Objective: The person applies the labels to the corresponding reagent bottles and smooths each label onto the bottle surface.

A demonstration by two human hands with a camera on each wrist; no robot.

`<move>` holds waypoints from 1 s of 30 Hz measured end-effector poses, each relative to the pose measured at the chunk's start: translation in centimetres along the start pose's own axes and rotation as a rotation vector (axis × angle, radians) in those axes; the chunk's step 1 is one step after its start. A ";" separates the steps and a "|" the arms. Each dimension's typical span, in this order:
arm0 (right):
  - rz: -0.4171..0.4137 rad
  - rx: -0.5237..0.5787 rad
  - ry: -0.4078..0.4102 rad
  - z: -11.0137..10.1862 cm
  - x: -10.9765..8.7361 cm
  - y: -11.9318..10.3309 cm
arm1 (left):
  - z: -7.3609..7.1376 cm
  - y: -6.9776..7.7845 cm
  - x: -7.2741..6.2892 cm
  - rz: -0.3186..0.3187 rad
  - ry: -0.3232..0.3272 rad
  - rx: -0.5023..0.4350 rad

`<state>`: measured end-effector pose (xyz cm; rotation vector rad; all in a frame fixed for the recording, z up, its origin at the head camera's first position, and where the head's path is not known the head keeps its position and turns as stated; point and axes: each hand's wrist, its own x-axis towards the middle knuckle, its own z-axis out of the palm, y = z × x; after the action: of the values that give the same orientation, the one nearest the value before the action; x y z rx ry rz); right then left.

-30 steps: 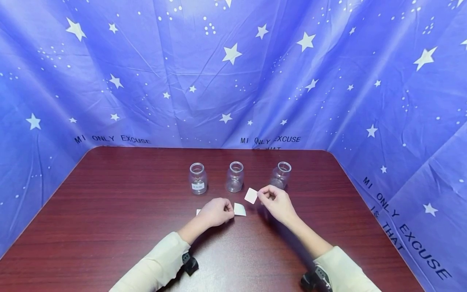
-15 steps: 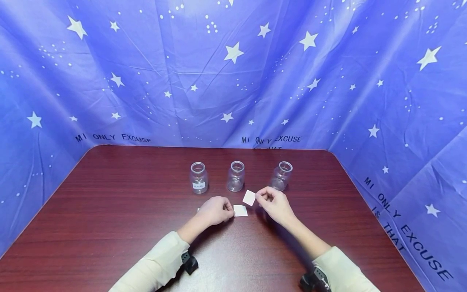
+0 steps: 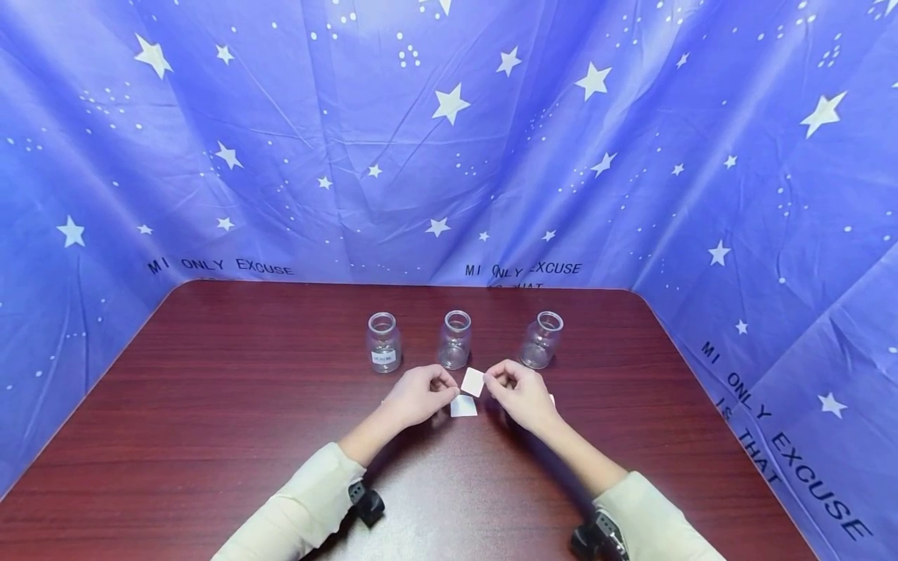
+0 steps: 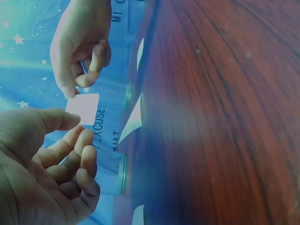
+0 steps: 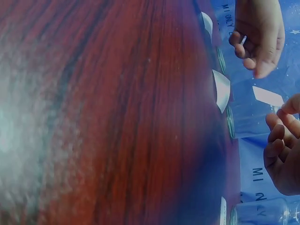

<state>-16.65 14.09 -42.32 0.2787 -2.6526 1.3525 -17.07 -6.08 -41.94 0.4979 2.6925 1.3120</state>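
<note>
Between thumb and forefinger my right hand (image 3: 522, 393) pinches a small white square label (image 3: 473, 382) by its right edge, raised above the table. My left hand (image 3: 423, 396) is close to the label's other side, fingers loosely curled; in the right wrist view a small gap separates its fingertips from the label (image 5: 268, 96). Below them a curled white paper piece (image 3: 464, 406) lies on the table. Just behind the hands stand three clear glass jars: a left jar (image 3: 383, 339) with a printed label on its front, a middle jar (image 3: 455, 343) and a right jar (image 3: 542, 343).
Two further white paper pieces lie on the dark red wooden table (image 3: 245, 405), one upper piece (image 4: 140, 54) and one lower piece (image 4: 138, 215) in the left wrist view. A blue star-patterned curtain (image 3: 379, 140) hangs behind and beside the table.
My right hand has moved left, bringing the label over beside the left hand. The left hand has left the middle paper's edge and risen slightly toward the label.
</note>
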 end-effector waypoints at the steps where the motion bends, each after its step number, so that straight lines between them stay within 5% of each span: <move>1: -0.012 0.000 0.002 0.1 0.0 0.0 | 0.1 0.1 0.0 0.007 0.006 -0.023; 23: -0.192 -0.022 -0.034 1.0 -0.6 -0.8 | 0.4 0.6 0.2 0.052 0.101 -0.196; 30: -0.267 -0.108 -0.052 1.1 -0.7 -1.0 | 0.4 0.3 0.2 0.042 0.113 -0.202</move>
<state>-15.84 12.63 -42.33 0.6360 -2.6026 1.1311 -17.10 -5.47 -41.93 0.4737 2.6083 1.6486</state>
